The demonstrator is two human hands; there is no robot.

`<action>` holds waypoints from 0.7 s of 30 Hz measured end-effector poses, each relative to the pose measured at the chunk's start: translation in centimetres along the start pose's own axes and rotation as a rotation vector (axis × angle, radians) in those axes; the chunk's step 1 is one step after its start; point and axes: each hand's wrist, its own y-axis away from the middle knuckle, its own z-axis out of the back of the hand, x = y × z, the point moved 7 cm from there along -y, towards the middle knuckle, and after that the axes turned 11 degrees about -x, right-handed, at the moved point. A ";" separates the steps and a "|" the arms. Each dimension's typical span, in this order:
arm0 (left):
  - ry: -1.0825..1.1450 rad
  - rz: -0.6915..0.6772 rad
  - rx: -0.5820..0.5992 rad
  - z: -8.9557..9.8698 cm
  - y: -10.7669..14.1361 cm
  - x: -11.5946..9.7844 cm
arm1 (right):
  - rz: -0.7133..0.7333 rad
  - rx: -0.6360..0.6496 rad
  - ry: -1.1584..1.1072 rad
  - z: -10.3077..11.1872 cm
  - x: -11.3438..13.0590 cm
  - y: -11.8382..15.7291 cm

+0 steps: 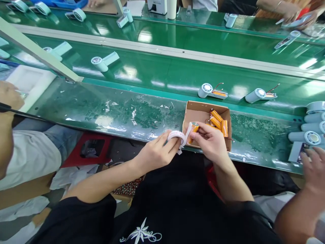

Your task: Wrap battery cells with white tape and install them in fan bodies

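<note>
My left hand (pixel 159 149) is closed on a roll of white tape (pixel 177 135), with fingers through and around its ring. An orange battery (pixel 193 130) is pinched between the thumb and fingers of my right hand (pixel 210 139). A white strip, seemingly tape from the roll, lies against the battery's left side. Both hands are close together over the near edge of a cardboard box (pixel 195 111). Several more orange batteries (pixel 216 117) with thin wires lie in the box, partly hidden by my right hand.
A green conveyor (pixel 162 74) carries pale blue fan bodies (pixel 205 90), some with wired orange batteries. More fan bodies (pixel 304 137) are stacked at right by a co-worker's hand (pixel 313 166). Another person sits at left beside a white foam tray (pixel 33 81). A slanted metal post (pixel 38 51) stands at left.
</note>
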 end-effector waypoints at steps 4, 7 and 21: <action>-0.008 0.226 -0.152 -0.7 -0.1 0.2 | 0.014 -0.508 -0.371 -1.2 -2.5 2.2; 0.084 0.305 -0.237 -1.1 -0.2 -1.4 | 0.011 -0.575 -0.430 -1.4 -2.7 2.8; 0.087 0.465 -0.122 -1.8 8.2 20.9 | 0.042 -0.947 -0.130 20.9 -5.7 -0.3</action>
